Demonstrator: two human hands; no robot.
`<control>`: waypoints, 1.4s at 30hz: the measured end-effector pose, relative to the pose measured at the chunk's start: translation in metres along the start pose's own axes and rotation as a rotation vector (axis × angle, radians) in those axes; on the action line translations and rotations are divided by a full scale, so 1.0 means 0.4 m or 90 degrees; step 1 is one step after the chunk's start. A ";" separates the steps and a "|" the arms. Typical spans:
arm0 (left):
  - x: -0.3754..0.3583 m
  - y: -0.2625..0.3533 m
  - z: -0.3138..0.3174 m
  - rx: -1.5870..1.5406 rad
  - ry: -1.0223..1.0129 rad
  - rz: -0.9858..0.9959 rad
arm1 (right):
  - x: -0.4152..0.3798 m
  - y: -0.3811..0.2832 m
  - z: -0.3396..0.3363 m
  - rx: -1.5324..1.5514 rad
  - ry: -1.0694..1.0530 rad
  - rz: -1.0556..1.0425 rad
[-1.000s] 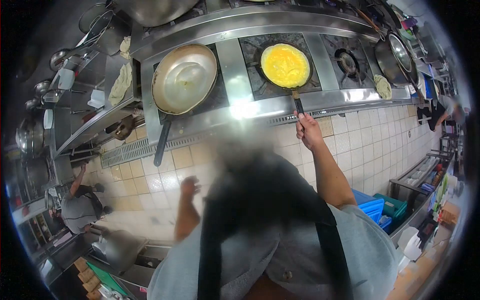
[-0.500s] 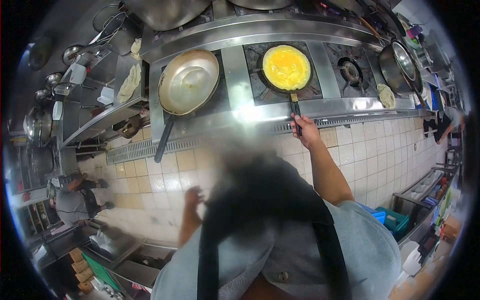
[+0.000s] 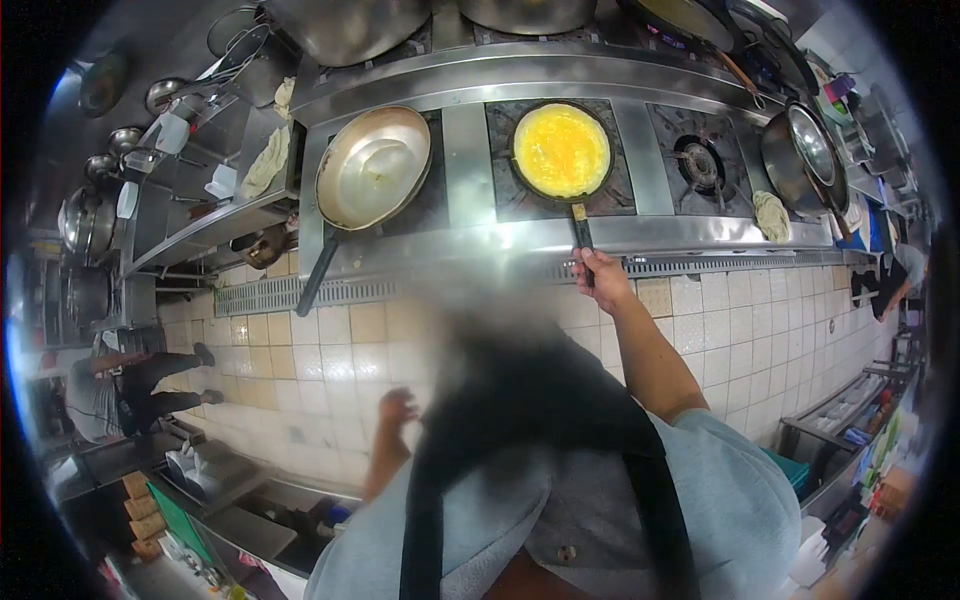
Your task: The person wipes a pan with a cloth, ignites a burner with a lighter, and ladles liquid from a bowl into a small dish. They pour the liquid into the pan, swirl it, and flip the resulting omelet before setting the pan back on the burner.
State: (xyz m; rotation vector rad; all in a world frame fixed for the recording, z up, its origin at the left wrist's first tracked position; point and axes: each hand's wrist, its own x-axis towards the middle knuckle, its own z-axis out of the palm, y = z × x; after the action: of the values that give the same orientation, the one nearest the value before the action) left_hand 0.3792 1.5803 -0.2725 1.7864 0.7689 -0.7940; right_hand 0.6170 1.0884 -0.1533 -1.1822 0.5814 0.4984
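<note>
My right hand [image 3: 603,281] is wrapped round the black handle of a small frying pan [image 3: 582,230], which sits over the middle burner of the range. A round yellow layer of egg [image 3: 562,150] covers the pan's inside, with a paler rim and wet-looking streaks of deeper yellow. My left hand [image 3: 397,409] hangs low over the floor at my side, away from the range. Its fingers are loosely bent and somewhat apart, with nothing seen in them. A larger pale metal frying pan [image 3: 375,170] rests on the left burner, its dark handle towards me.
On the right burner [image 3: 698,165] no pan stands. Beyond it are a folded cloth [image 3: 771,216] and metal pots [image 3: 808,145]. Large pots [image 3: 350,25] line the back. A shelf with cloths [image 3: 266,165] stands left. Another person [image 3: 130,390] is at far left, one [image 3: 900,275] at far right.
The pan with the egg has shifted slightly left, with my right hand still on its handle. My left hand's fingers have curled a little. The view has tilted slightly.
</note>
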 end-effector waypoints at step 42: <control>-0.215 -0.518 0.264 0.028 0.189 0.085 | -0.071 -0.153 0.092 0.136 -0.036 -0.077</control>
State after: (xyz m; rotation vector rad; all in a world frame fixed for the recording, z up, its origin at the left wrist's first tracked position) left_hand 0.1466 1.5316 -0.3433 1.9989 0.8171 -0.4662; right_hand 0.6404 1.1032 -0.0817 -0.9899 0.4979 0.3558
